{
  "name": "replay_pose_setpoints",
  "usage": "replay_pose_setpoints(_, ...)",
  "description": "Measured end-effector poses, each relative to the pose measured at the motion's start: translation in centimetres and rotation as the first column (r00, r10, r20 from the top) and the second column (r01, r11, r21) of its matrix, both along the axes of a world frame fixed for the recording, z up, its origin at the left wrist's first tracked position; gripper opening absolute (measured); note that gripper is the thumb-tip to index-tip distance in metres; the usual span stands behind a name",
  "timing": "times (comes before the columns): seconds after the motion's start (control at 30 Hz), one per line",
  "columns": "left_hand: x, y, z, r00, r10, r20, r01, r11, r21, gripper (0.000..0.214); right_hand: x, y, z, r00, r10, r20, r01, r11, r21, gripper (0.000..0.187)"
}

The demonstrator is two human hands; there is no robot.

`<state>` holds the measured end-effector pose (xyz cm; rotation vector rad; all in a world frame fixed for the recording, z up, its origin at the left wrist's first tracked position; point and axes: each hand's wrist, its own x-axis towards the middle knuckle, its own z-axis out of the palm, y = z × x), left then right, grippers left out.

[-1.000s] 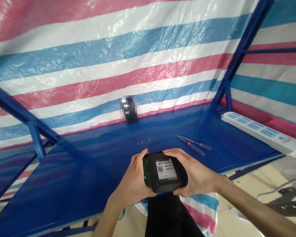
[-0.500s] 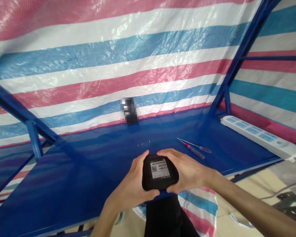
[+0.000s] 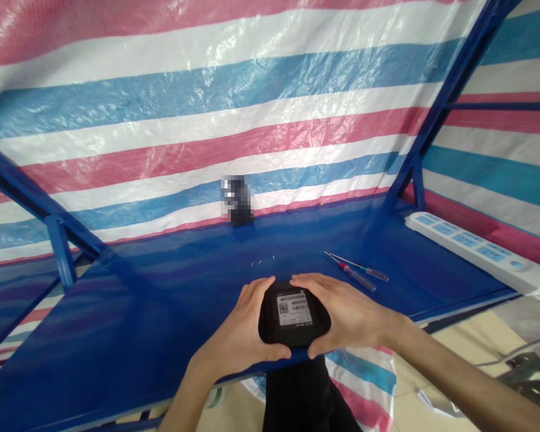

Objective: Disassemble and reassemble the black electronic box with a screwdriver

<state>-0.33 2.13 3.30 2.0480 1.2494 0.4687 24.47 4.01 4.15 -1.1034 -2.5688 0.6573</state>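
A black rounded device casing [image 3: 292, 337] with a white printed label faces up at the table's near edge. My left hand [image 3: 247, 327] curves round its left side, thumb at the near edge and fingers at the far edge. On the right side my right hand [image 3: 342, 312] grips it the same way. Beyond the hands lie several tiny screws [image 3: 260, 262] on the blue table. Two screwdrivers rest to the right: one with a red collar and clear handle [image 3: 357, 278], the other with a clear bluish handle [image 3: 377, 273].
A white power strip [image 3: 477, 249] lies along the right end of the blue table [image 3: 162, 300]. A pixelated dark object [image 3: 240, 207] stands at the back against the striped sheet [image 3: 207, 135]. Blue metal posts [image 3: 60, 252] rise at both sides.
Both hands still hold the black casing, which tilts slightly and has shifted a little to the right in view. The screws and screwdrivers lie as before.
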Motion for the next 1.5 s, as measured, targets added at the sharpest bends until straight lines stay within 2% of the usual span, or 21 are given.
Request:
replay_pose_setpoints(0.2, -0.7, 0.1, -0.6, 0.997, -0.003, 0.072, 0.005, 0.999, -0.033, 0.108, -0.3, 0.1, -0.3, 0.998, -0.046, -0.045, 0.043, 0.997, -0.062, 0.106)
replay_pose_setpoints(0.47, -0.5, -0.1, -0.1, 0.998, 0.02, 0.06, -0.016, 0.997, -0.07, 0.104, -0.4, -0.1, -0.4, 0.996, -0.066, -0.054, 0.06, 0.992, -0.11, 0.103)
replay_pose_setpoints(0.63, -0.4, -0.4, -0.3, 0.999, 0.025, 0.046, -0.022, 0.997, -0.075, 0.102, -0.7, -0.2, -0.3, 0.994, -0.106, -0.031, 0.1, 0.983, -0.157, 0.107)
replay_pose_setpoints(0.93, -0.2, -0.5, 0.3, 0.997, 0.012, -0.08, -0.017, 0.998, -0.064, 0.097, -0.6, -0.3, -0.1, 0.992, -0.095, 0.078, 0.105, 0.984, -0.141, 0.109)
replay_pose_setpoints(1.2, 0.2, -0.4, 0.7, 0.965, -0.005, -0.264, 0.003, 1.0, -0.005, 0.098, -1.0, 0.0, -0.3, 0.987, -0.114, 0.117, 0.136, 0.969, -0.205, 0.114)
replay_pose_setpoints(1.5, 0.1, 0.1, -0.6, 0.99, -0.006, -0.142, -0.001, 0.999, -0.048, 0.089, -1.3, 0.1, -0.1, 0.986, -0.116, 0.123, 0.146, 0.951, -0.273, 0.117)
